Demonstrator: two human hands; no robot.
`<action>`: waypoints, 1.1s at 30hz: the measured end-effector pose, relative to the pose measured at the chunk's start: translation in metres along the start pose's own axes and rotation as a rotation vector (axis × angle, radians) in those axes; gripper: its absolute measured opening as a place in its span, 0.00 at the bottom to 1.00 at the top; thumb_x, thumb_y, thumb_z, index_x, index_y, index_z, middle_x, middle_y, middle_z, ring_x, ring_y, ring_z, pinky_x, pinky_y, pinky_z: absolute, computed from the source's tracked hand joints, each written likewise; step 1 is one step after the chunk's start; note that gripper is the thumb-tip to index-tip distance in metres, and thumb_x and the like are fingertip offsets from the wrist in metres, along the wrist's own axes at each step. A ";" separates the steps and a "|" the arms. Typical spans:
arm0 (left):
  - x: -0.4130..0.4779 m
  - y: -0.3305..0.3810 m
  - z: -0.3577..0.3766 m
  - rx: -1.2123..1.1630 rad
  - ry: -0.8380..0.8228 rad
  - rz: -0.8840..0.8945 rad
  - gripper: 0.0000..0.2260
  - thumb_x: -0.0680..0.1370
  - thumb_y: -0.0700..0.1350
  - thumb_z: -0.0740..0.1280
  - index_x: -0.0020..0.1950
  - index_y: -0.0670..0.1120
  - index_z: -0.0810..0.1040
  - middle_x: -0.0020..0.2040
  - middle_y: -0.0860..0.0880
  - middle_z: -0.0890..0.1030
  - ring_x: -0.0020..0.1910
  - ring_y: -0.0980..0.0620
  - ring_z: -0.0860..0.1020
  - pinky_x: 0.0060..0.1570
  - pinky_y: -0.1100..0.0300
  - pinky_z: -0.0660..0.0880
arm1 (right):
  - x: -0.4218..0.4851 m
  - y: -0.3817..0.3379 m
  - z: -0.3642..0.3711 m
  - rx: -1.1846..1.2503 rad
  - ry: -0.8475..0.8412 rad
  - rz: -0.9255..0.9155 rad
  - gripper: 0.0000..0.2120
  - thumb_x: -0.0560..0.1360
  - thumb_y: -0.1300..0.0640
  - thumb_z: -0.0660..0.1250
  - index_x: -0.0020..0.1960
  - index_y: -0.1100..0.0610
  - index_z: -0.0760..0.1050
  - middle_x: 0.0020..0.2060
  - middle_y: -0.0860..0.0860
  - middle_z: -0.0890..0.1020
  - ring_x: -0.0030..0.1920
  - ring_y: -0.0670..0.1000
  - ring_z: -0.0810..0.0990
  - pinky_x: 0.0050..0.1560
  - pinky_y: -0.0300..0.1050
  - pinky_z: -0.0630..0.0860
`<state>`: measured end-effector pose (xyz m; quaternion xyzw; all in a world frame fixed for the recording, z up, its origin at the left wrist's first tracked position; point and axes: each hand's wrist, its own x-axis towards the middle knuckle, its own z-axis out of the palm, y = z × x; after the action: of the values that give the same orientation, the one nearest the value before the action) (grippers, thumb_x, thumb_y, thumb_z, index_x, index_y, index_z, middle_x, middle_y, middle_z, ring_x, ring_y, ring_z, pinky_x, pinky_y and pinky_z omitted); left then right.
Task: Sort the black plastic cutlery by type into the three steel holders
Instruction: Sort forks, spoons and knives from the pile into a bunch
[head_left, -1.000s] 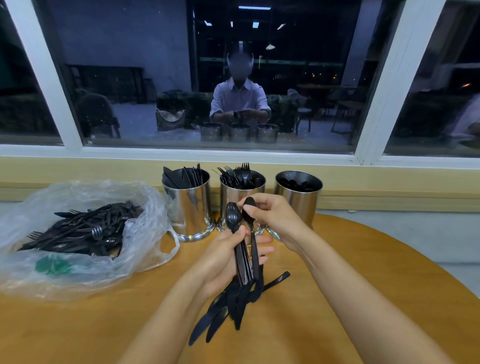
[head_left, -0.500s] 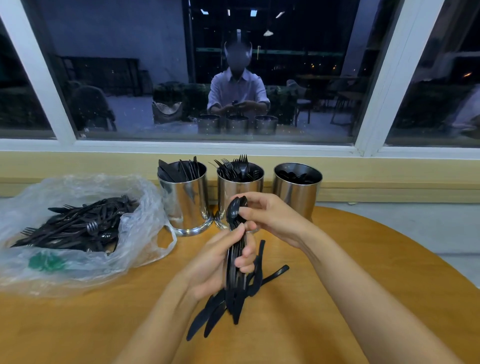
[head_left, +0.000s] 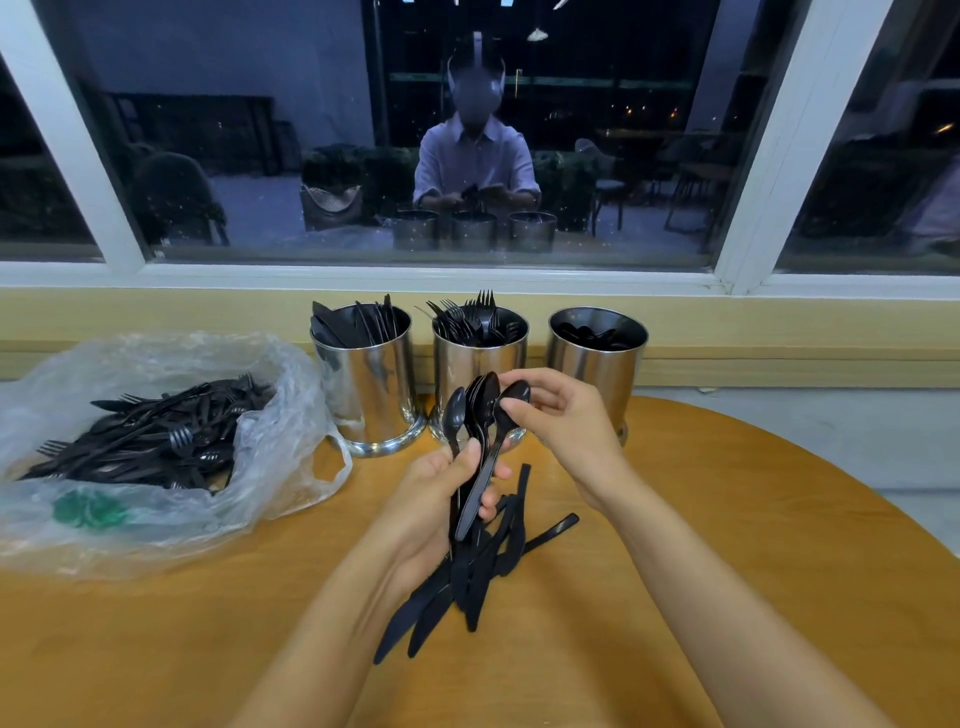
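My left hand (head_left: 431, 499) grips a bundle of black cutlery (head_left: 467, 571), spoon bowls pointing up and knife blades hanging down toward the table. My right hand (head_left: 566, 421) pinches the bowl of one black spoon (head_left: 493, 447) at the top of the bundle. Behind stand three steel holders: the left holder (head_left: 371, 389) with knives, the middle holder (head_left: 457, 364) with forks, the right holder (head_left: 597, 358) with spoons. A clear plastic bag (head_left: 171, 467) at the left holds several loose forks and knives.
The round wooden table (head_left: 727, 545) ends at a curved edge on the right. A yellow sill and a large window stand right behind the holders. A green print shows on the bag's front.
The spoon bowls have fanned apart at the top of the bundle. My right hand has drawn one spoon slightly to the right, away from the others.
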<state>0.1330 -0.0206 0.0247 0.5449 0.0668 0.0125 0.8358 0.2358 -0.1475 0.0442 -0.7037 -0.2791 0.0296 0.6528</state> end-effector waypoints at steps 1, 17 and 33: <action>0.000 -0.001 0.000 0.001 -0.018 -0.005 0.16 0.79 0.51 0.62 0.57 0.41 0.79 0.36 0.50 0.76 0.29 0.56 0.69 0.30 0.65 0.69 | -0.001 0.000 0.000 -0.014 0.004 -0.004 0.10 0.74 0.64 0.70 0.54 0.54 0.81 0.48 0.51 0.85 0.51 0.54 0.82 0.56 0.44 0.78; 0.073 0.017 0.016 0.851 0.227 0.334 0.11 0.79 0.49 0.66 0.58 0.45 0.78 0.50 0.53 0.80 0.49 0.57 0.79 0.48 0.73 0.73 | 0.046 -0.005 -0.064 -0.322 0.025 -0.204 0.08 0.79 0.64 0.63 0.55 0.55 0.76 0.47 0.44 0.79 0.46 0.40 0.77 0.49 0.37 0.75; 0.205 0.078 -0.001 1.348 0.342 0.655 0.07 0.80 0.40 0.66 0.51 0.43 0.84 0.49 0.46 0.83 0.51 0.46 0.78 0.52 0.56 0.73 | 0.136 0.008 -0.119 -0.914 0.297 -0.209 0.06 0.82 0.60 0.55 0.54 0.54 0.70 0.48 0.53 0.77 0.44 0.54 0.74 0.42 0.54 0.73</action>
<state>0.3400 0.0315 0.0754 0.9190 0.0236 0.3001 0.2547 0.4019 -0.1963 0.0982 -0.8829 -0.2366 -0.2622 0.3094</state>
